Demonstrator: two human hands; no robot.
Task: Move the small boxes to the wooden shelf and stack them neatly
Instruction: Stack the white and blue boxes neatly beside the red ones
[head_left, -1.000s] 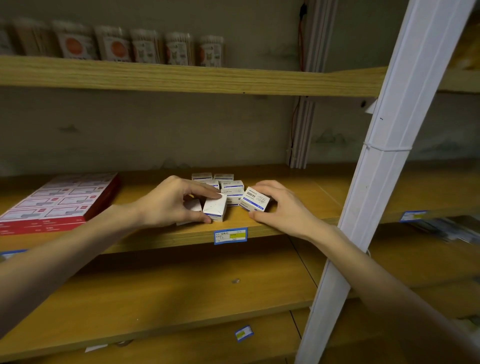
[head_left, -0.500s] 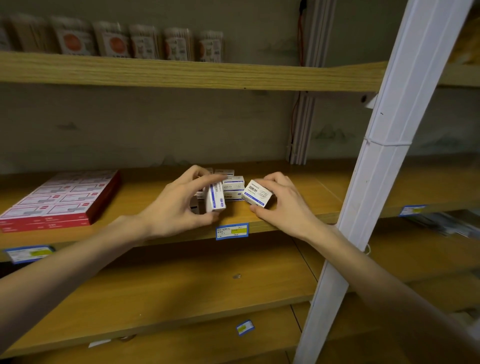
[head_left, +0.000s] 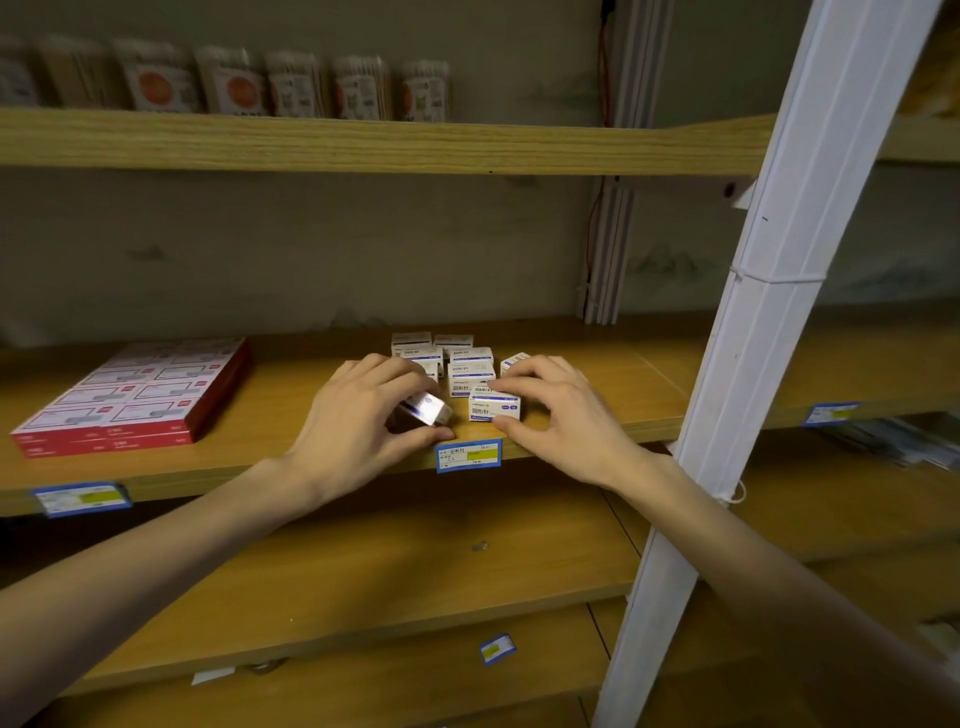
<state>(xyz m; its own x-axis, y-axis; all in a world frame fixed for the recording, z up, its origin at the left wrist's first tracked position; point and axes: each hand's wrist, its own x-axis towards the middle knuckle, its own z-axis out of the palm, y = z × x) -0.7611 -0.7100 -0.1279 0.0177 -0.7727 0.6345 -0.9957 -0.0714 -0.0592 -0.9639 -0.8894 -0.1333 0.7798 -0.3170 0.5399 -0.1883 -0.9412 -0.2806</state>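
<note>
Left fingers are curled over a small box, thumb underneath at the shelf's front edge; the tilted box is pinched between them, blurred, one corner raised, so whether it rests on the board cannot be told. Right fingers are laid along the top of the front box, thumb closed on its near face; that box is pinched lightly and sits flat on the shelf, label forward.

Left hand and right hand are held just beside each other, near the price tag on the shelf lip.

Behind the front box, a cluster of boxes is seen in rough rows, some two high; one box behind the right fingers is skewed. Exact count cannot be told.

Step judged: placement and squaring-up. The boxes are already on the shelf; the stack is not yet neat.

Next move, as judged: the tilted box needs to be turned flat, label forward, and set against the front box's left side or on top of the row. Alignment of edges is called for, with the right hand kept as a stop so the row is not pushed back.

Further out: red packs lie well apart to the left; a white post crosses in front of the right forearm.
</note>
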